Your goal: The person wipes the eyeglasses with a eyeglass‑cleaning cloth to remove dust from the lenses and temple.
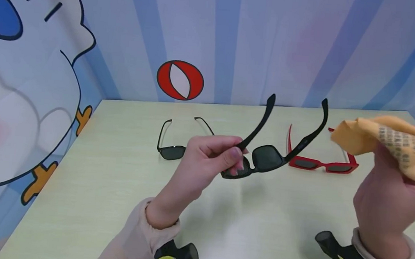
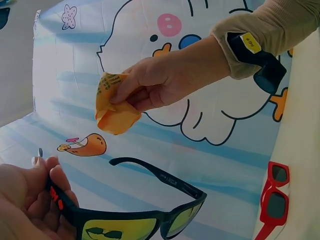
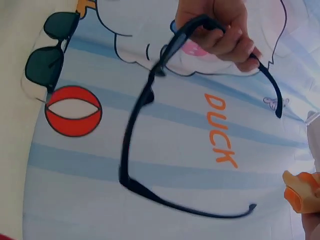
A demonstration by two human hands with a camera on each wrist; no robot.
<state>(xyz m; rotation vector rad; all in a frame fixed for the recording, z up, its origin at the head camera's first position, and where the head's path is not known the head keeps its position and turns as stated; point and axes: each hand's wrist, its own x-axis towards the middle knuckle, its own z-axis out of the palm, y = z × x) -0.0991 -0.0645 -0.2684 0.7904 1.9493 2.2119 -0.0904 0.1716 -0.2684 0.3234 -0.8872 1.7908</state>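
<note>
Held up above the table, black-framed sunglasses are pinched by my left hand near one hinge, with both temples unfolded. Their lenses look yellow in the left wrist view, where the left hand grips the temple by the frame corner. At the right of the head view, my right hand holds a crumpled orange-yellow cloth printed with dark characters. The cloth hangs from its thumb and fingers in the left wrist view, apart from the sunglasses.
Red-framed sunglasses stand on the pale table behind, temples unfolded. Dark sunglasses lie to their left, partly hidden by my left hand. A cartoon-printed backdrop rises along the table's back and left edges.
</note>
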